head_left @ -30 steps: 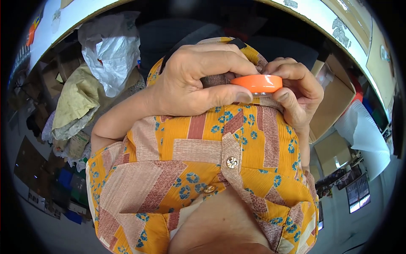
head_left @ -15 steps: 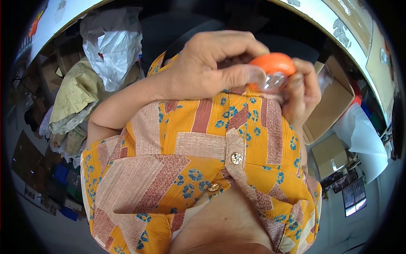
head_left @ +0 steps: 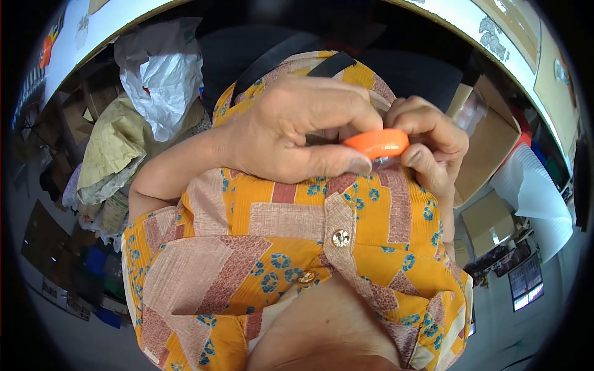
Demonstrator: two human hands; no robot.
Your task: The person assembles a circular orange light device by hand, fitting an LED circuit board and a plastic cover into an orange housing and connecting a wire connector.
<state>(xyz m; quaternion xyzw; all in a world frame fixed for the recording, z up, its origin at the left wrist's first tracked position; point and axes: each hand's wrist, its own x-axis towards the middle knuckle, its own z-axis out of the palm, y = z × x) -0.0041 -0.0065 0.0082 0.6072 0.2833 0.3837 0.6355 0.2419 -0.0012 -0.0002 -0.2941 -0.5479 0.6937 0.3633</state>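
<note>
Left hand [head_left: 294, 130]: pinching the orange cap [head_left: 378, 143].
Right hand [head_left: 436, 139]: gripping too, I think.
Cap slip: possible, if pressure's uneven.

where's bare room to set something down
The white tabletop shows bare patches: upper left, right of the small orange object; upper right, a narrow strip left of the worn grey patch. Crowded: left, crumpled white plastic bag and yellowish sack; right, open brown cardboard box; between left hand and right hand, shiny orange round piece.
</note>
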